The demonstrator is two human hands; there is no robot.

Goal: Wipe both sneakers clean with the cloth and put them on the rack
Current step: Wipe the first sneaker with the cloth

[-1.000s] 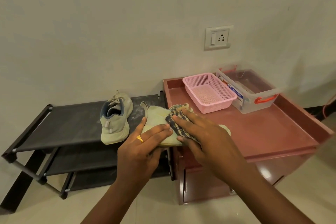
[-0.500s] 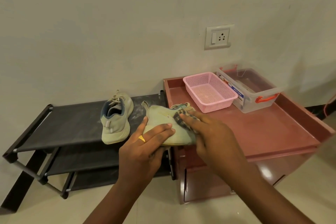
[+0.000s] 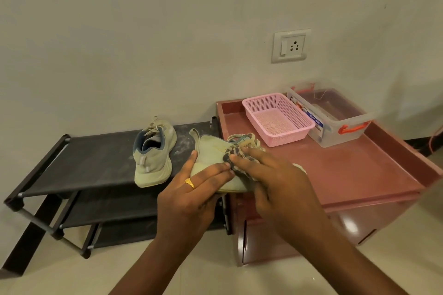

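One pale green sneaker [image 3: 154, 154] stands upright on the top shelf of the black shoe rack [image 3: 96, 163], heel toward me. The second pale green sneaker [image 3: 212, 151] is held on its side in front of me, over the gap between rack and cabinet. My left hand [image 3: 194, 189], with a gold ring, grips its heel end from below and the side. My right hand [image 3: 271, 175] presses a dark checked cloth [image 3: 233, 153] against the sneaker's upper. Most of the cloth and the sneaker's toe are hidden under my right hand.
A reddish-brown cabinet [image 3: 347, 175] with a raised rim stands right of the rack. On it sit a pink plastic basket [image 3: 278, 120] and a clear storage box [image 3: 333, 117] with orange handles. A wall socket [image 3: 291, 46] is above. The rack has lower shelves.
My right hand slid the cloth along the held sneaker, first toward the laces, now back toward the heel beside my left fingers. The left hand and the sneaker on the rack stayed put.
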